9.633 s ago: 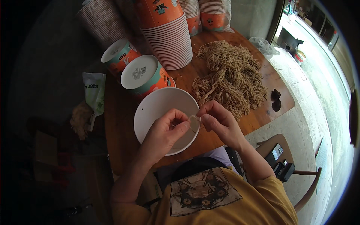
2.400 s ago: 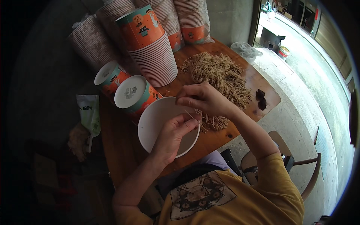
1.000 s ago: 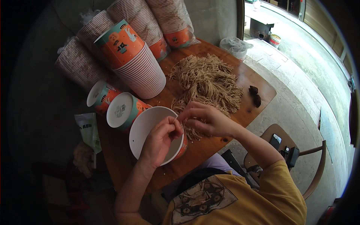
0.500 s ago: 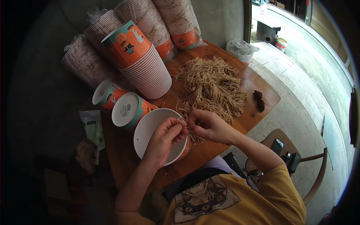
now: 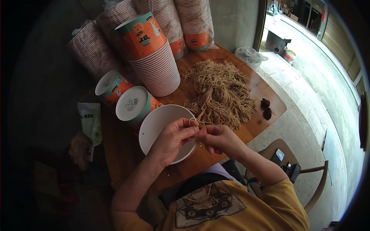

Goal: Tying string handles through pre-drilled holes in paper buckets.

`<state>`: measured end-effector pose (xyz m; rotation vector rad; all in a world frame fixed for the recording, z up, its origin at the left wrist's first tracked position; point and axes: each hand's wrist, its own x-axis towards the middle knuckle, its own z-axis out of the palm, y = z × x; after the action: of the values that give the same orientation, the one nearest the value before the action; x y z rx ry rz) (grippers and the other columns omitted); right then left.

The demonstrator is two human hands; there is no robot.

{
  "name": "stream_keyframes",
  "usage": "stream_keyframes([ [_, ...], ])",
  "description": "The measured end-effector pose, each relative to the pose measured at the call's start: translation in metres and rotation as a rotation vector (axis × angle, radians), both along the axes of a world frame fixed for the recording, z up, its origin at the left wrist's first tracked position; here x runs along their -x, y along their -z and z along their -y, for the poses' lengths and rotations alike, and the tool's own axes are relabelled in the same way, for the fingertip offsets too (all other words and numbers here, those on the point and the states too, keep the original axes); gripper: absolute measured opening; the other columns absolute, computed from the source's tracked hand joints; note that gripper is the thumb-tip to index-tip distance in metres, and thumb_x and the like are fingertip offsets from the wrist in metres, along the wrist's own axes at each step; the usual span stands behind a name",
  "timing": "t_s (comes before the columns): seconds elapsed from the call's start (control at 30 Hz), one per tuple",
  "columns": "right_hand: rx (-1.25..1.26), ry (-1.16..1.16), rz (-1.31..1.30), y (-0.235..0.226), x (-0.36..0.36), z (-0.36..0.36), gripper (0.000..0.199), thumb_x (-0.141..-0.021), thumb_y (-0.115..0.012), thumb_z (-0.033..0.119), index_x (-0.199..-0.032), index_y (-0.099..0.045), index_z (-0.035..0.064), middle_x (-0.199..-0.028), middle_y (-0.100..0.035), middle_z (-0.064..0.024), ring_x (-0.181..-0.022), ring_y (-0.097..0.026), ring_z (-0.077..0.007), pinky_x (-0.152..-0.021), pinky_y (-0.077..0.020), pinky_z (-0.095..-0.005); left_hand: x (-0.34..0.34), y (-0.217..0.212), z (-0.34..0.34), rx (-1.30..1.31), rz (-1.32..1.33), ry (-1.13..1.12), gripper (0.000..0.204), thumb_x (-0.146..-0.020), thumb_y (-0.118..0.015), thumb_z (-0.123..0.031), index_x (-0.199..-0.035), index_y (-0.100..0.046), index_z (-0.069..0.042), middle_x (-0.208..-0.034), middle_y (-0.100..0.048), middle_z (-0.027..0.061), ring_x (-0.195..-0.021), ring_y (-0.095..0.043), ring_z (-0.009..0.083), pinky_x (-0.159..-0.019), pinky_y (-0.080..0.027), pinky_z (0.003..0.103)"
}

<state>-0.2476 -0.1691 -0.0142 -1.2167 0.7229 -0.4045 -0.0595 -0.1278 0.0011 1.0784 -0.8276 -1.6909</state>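
My left hand [image 5: 172, 141] is over the mouth of a white-lined paper bucket [image 5: 153, 125], its thumb and fingers pinched on a thin beige string [image 5: 204, 121]. A small loop of that string curls up above the fingertips. Close against it on the right, my right hand [image 5: 219, 140] also has its fingers closed on the string. The bucket leans toward me, and a small dark spot shows on its inner left wall. Just beyond my hands lies a large tangled heap of beige strings [image 5: 221, 92].
Two upturned orange and teal buckets [image 5: 132, 103] stand left of the white-lined one. Behind them rises a tall bucket stack [image 5: 156, 63], with bagged stacks [image 5: 94, 50] along the wall. Dark lumps [image 5: 266, 108] lie near the table's [image 5: 269, 90] right edge. A chair [image 5: 287, 144] holds a phone [image 5: 278, 156].
Both hands have shifted slightly right, and the right hand has dropped lower with its fingers curled more. The string loop shows more clearly above the fingertips. The view has tilted a little.
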Motion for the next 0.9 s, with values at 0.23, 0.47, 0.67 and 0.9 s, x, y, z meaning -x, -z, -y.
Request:
stream_keyframes([
  [0.23, 1.193, 0.259, 0.093, -0.011, -0.008, 0.025, 0.012, -0.086, -0.062, 0.006, -0.096, -0.057, 0.0009, -0.104, -0.059, -0.0089, -0.092, -0.062, -0.0206, -0.077, -0.0496, -0.0306, -0.001, 0.000, 0.004, 0.038, 0.056, 0.039, 0.018, -0.089, -0.059, -0.004, -0.106, -0.054, -0.004, -0.096, -0.056, 0.0012, -0.085, -0.053, 0.0068, -0.079, -0.043, 0.021],
  [0.47, 1.110, 0.018, 0.055, -0.001, -0.008, 0.039, 0.006, -0.084, -0.059, 0.004, -0.087, -0.053, 0.0024, -0.111, -0.056, -0.0107, -0.099, -0.059, -0.0251, -0.081, -0.0497, -0.0343, -0.002, -0.002, 0.003, 0.060, 0.108, 0.011, 0.023, -0.087, -0.057, 0.002, -0.107, -0.047, -0.004, -0.100, -0.054, 0.0041, -0.092, -0.055, 0.0096, -0.085, -0.046, 0.025],
  [0.67, 0.779, 0.100, 0.080, 0.010, -0.005, 0.033, 0.007, -0.083, -0.053, 0.008, -0.086, -0.049, 0.0034, -0.093, -0.051, -0.0037, -0.083, -0.052, -0.0107, -0.072, -0.0463, -0.0257, -0.001, -0.004, 0.001, 0.133, 0.240, 0.061, 0.026, -0.085, -0.058, 0.003, -0.107, -0.045, -0.005, -0.101, -0.054, 0.0048, -0.092, -0.056, 0.0106, -0.084, -0.048, 0.025],
  [0.9, 0.677, 0.057, 0.020, 0.004, 0.000, 0.031, 0.010, -0.084, -0.054, 0.013, -0.086, -0.052, 0.0036, -0.077, -0.050, 0.0004, -0.070, -0.046, -0.0063, -0.060, -0.0394, -0.0227, 0.003, 0.004, -0.001, 0.326, 0.517, -0.013, 0.026, -0.085, -0.058, 0.004, -0.104, -0.043, -0.006, -0.097, -0.050, 0.0028, -0.087, -0.055, 0.0094, -0.075, -0.049, 0.024],
])
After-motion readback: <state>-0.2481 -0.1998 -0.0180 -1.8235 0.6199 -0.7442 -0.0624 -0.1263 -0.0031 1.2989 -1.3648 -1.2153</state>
